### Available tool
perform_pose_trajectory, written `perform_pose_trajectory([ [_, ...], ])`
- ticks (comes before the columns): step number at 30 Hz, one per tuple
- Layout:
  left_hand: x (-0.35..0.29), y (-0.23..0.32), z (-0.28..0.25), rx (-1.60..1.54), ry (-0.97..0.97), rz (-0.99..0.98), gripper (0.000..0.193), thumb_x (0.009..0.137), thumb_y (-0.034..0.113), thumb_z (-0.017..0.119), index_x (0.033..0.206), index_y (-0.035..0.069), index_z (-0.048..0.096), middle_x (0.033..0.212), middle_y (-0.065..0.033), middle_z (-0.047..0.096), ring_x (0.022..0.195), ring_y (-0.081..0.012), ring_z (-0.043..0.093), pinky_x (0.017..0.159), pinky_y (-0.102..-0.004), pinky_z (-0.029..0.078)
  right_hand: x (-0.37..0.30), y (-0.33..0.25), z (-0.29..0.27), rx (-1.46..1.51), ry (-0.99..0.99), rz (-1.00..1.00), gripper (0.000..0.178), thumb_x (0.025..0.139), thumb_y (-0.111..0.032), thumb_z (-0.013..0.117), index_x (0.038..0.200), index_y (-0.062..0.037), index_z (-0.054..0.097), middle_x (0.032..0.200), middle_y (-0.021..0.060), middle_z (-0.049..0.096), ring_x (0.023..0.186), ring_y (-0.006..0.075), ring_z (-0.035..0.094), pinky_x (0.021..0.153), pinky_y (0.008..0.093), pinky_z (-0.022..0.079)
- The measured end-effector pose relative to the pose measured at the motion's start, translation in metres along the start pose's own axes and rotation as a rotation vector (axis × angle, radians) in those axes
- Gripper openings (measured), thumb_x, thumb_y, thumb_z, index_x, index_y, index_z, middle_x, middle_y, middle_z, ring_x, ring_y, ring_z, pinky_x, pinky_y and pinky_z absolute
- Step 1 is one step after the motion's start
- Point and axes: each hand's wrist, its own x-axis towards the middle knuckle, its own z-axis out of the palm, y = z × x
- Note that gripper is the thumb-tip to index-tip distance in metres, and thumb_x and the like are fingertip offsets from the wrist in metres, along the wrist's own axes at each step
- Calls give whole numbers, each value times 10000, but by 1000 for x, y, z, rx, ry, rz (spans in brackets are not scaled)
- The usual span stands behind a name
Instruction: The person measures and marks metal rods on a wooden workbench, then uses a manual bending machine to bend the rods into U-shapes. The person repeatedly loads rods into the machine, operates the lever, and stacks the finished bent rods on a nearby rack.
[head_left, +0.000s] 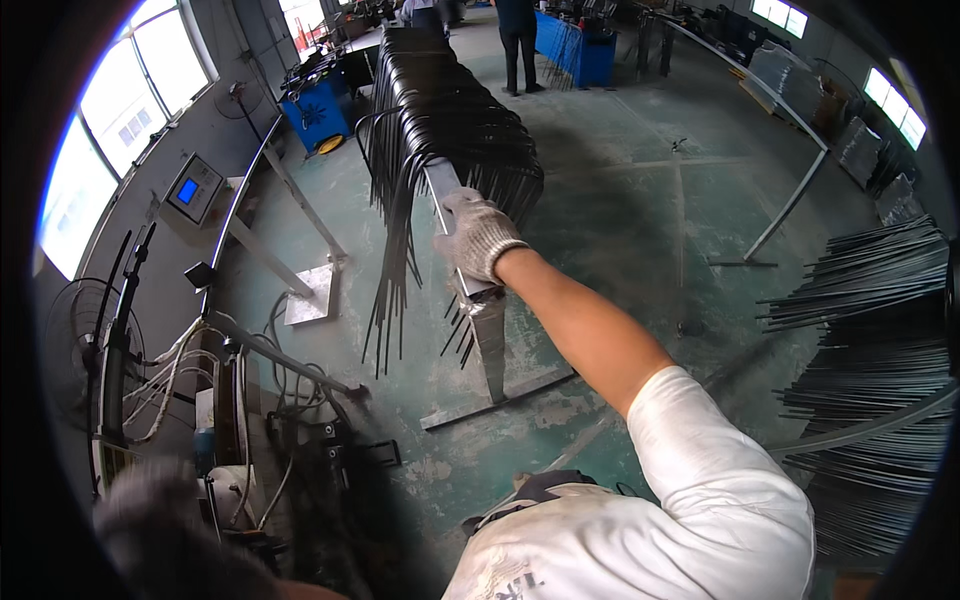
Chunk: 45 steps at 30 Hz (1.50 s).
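My right hand [480, 236], in a knitted work glove, is closed around the near end of a grey metal beam [440, 180]. Many thin black bent rods [455, 125] hang over this beam beyond my hand, their loose ends drooping on both sides. An upright post [487, 340] on a flat foot bar supports the beam's near end. At the lower left my left hand [150, 515], also gloved, is smeared by motion and its fingers cannot be made out. It is nearest to a machine with cables and hoses [235, 430].
More black rods [870, 370] hang in a dense bundle at the right. A control box with a blue screen [193, 190] stands at the left by a metal frame [285, 185]. Farther back are blue workbenches [595, 62] and a standing person [517, 45].
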Motion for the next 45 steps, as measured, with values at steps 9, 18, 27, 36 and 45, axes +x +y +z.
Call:
perform_pose_trajectory([
  [9, 35, -342, 153, -226, 79, -601, 340, 1194, 311, 677, 1400, 45, 724, 1261, -58, 747, 1141, -187, 701, 1025, -349, 570, 6, 6, -12, 21, -101, 52, 821, 997, -382, 767, 1689, -60, 466, 1811, 209, 388, 1536, 441, 573, 1288, 481, 504],
  [18, 94, -612, 334, 146, -79, -798, 764, 1132, 572, 654, 1591, -38, 607, 1515, -243, 720, 1387, -366, 685, 1195, -428, 499, 33, -32, -21, -183, -237, 61, 962, 961, -313, 789, 1756, -16, 336, 1857, 238, 260, 1648, 461, 416, 1338, 514, 442],
  [27, 148, -722, 563, -485, -321, -752, 830, 1139, 580, 643, 1737, 34, 461, 1775, -261, 489, 1627, -384, 492, 1341, -451, 375, 98, -27, -4, -249, -272, 145, 1087, 918, -306, 788, 1793, 35, 240, 1902, 238, 140, 1636, 495, 434, 1297, 539, 469],
  [36, 169, -709, 563, -862, -566, -823, 597, 1137, 277, 745, 1630, -21, 590, 1543, -135, 698, 1357, -189, 653, 1164, -329, 517, 176, -28, 9, -300, -318, 282, 1034, 1022, -329, 731, 1797, 72, 177, 1909, 258, 87, 1656, 474, 414, 1318, 484, 449],
  [45, -39, -765, 428, -623, -400, -1144, 509, 1114, 326, 772, 1465, -39, 713, 1218, -88, 788, 1078, -170, 716, 967, -324, 560, 321, -18, 64, -488, -188, 288, 892, 1027, -272, 713, 1681, 190, 320, 1789, 448, 261, 1366, 507, 693, 1182, 498, 581],
])
